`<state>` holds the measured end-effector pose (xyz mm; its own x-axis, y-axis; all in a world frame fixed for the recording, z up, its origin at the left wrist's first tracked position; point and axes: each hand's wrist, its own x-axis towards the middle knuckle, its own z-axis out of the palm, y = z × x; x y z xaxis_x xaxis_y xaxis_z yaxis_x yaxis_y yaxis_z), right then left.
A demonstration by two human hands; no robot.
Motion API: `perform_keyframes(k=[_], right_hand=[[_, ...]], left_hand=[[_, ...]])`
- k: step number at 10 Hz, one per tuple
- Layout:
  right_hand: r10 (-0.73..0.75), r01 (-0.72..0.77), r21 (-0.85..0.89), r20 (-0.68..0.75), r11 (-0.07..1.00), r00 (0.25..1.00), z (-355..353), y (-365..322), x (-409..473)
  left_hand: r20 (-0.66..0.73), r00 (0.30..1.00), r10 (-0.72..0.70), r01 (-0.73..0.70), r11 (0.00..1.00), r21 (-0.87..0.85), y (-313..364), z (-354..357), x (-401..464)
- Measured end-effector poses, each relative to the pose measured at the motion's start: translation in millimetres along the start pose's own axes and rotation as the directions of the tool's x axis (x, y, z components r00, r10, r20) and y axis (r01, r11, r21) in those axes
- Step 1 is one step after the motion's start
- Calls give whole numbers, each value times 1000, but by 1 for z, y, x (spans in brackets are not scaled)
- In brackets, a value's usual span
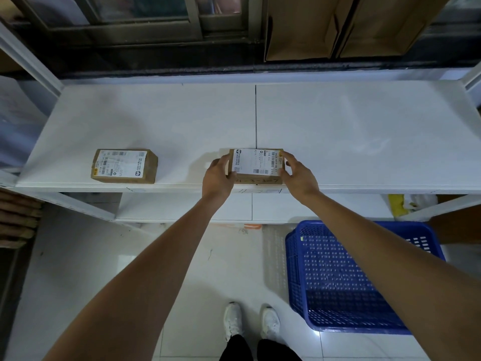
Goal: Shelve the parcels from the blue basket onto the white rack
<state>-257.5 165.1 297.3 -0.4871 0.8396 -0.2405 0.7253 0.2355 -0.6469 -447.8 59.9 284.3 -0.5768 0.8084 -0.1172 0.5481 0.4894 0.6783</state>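
A white rack [338, 121] with a bare upper shelf, split by a dark seam, is seen below a dark window frame; cardboard boxes [338, 27] stand behind it. A labelled parcel [256, 165] at the shelf's front edge is gripped at its two ends by the left hand [218, 177] and right hand [299, 175], fingers curled around it. A second parcel [124, 165] lies well apart to the left. The blue basket [351, 277] sits on the pale tiled floor, partly hidden by the right forearm. Label print cannot be read.
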Motion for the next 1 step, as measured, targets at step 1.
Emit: perform_keyframes(k=[1], right_hand=[[18, -17, 34, -46, 999, 999, -5, 2, -2]], left_hand=[[-17, 1000, -4, 4, 1000, -4, -6, -5, -3]])
